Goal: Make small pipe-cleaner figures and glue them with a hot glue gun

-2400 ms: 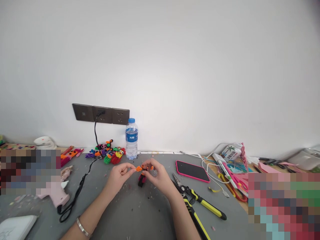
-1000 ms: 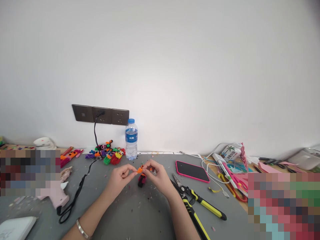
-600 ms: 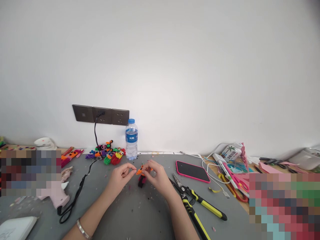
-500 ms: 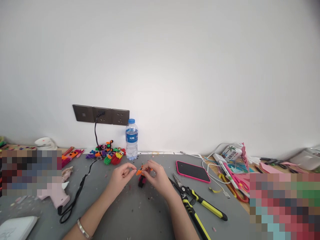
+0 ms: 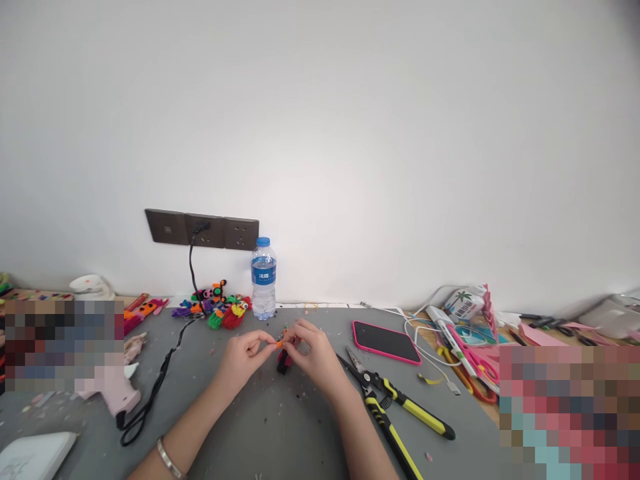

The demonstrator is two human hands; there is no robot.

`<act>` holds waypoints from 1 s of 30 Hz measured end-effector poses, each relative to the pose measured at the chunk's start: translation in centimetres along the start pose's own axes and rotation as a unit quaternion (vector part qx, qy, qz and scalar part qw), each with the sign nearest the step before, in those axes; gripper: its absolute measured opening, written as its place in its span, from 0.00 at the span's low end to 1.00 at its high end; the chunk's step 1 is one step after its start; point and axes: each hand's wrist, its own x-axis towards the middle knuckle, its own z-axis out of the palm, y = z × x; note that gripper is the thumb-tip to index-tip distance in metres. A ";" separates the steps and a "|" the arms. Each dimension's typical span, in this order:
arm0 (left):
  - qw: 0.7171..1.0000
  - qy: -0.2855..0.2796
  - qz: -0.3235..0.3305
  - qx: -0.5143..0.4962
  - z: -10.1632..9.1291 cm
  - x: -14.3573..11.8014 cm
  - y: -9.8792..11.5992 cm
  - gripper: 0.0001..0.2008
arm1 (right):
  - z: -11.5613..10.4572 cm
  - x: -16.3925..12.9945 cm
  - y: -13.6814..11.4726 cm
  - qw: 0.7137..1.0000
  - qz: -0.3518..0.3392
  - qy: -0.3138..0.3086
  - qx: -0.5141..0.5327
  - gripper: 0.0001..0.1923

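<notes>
A small fuzzy figure in orange, black and magenta, seemingly made of pipe cleaners, is between my hands over the grey table mat. My left hand pinches the tip of its orange part between thumb and forefinger. From the other side, my right hand grips the figure with closed fingertips, which hide much of its upper body. The dark lower end hangs below the fingers. Yellow-and-black pliers lie with jaws apart beside my right forearm.
Behind my left hand sit several colourful fuzzy figures and a water bottle. A pink glue gun with a black cord lies left. On the right are a phone, white cables and scissors. A white box is front left.
My left hand has moved slightly right, and its fingertips have closed on the figure's orange part. My right hand stays nearly in place, holding the figure.
</notes>
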 end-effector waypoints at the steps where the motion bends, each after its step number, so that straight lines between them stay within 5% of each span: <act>1: 1.000 -0.001 0.001 0.005 0.0 0.0 0.0 0.14 | 0.0 0.0 0.0 1.000 -0.001 0.002 -0.007 0.09; 30: 0.984 0.035 0.092 0.150 0.9 -0.6 -1.5 0.08 | 0.7 0.1 -0.1 0.999 -0.003 0.029 -0.022 0.11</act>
